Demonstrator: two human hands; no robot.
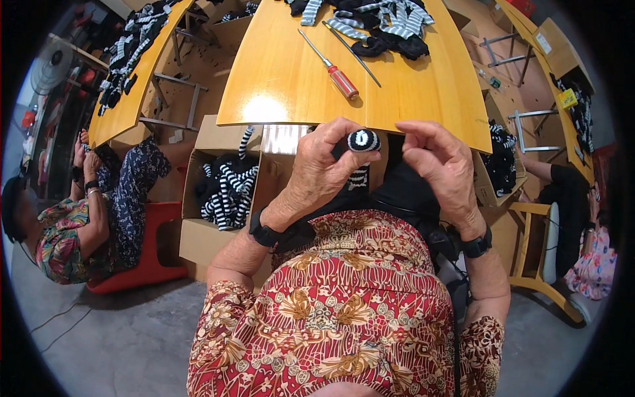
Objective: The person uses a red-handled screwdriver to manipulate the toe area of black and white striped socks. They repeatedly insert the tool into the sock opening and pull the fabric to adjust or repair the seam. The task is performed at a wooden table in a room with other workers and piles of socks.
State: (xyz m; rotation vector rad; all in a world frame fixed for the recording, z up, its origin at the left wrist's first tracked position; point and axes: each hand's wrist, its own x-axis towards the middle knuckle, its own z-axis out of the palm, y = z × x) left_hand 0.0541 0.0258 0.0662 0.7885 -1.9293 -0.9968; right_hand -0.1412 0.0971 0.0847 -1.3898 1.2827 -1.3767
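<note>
A rounded black knitted piece (pixel 364 139) with a small white oval ring on its end is pinched between the thumb and fingers of my left hand (pixel 319 159), just off the table's near edge. Below it, a strip of black-and-white patterned knit (pixel 358 178) shows. To its right, my right hand (pixel 442 157) is raised with its fingers curled toward the thumb; whatever they hold, if anything, is too small to make out. On the table lie a screwdriver (pixel 340 80) with a red handle and a thin dark rod (pixel 354 55).
Grey-striped and black knits (pixel 397 23) are heaped on the yellow table (pixel 278 73). A cardboard box (pixel 221 139) of striped knits stands at left, another box (pixel 487 178) at right. People sit on both sides, one on a red chair (pixel 149 264), one by a wooden chair (pixel 529 245).
</note>
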